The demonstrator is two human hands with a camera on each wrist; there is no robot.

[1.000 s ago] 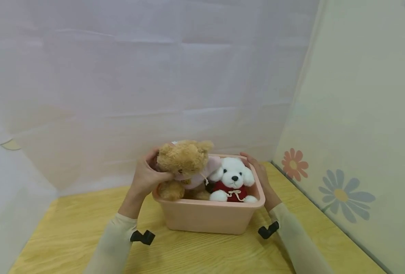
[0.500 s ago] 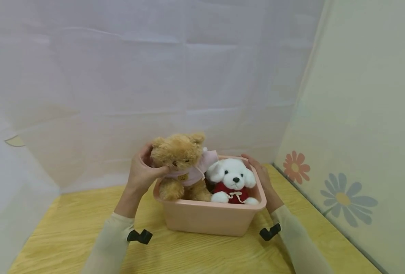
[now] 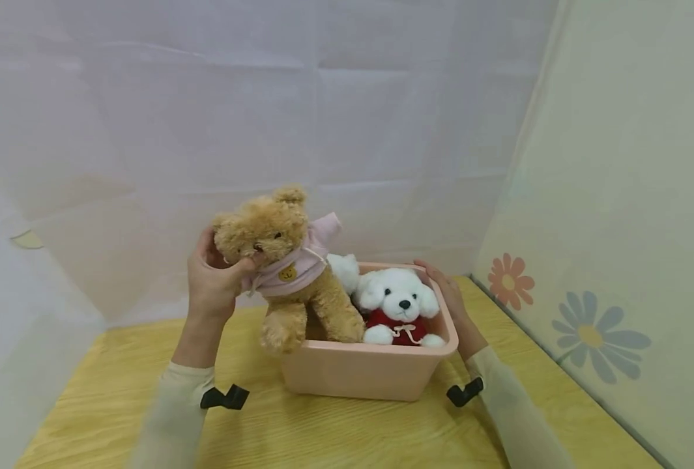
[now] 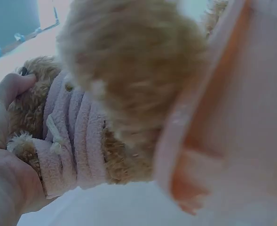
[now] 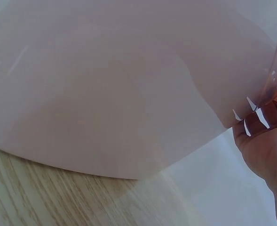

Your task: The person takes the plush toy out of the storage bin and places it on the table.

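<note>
Your left hand (image 3: 212, 283) grips the tan plush teddy bear in a pale pink hooded top (image 3: 282, 260) by the head, fingers behind and thumb curled across its face; the left wrist view confirms the thumb pressed into the fur. Change over the last second: the bear sat low in the left end of the peach-pink plastic tub (image 3: 370, 374), and it is now raised and tilted toward your left, torso above the rim, one leg hanging outside the near wall and the other still over the inside. Judgement: the bear is nearly clear of the tub. Your right hand (image 3: 449, 303) lies along the tub's right rim, fingers curled over its edge, unchanged. The white plush dog in a red top (image 3: 399, 309) stays seated inside, on the pale wood-grain tabletop (image 3: 335, 433)
</note>
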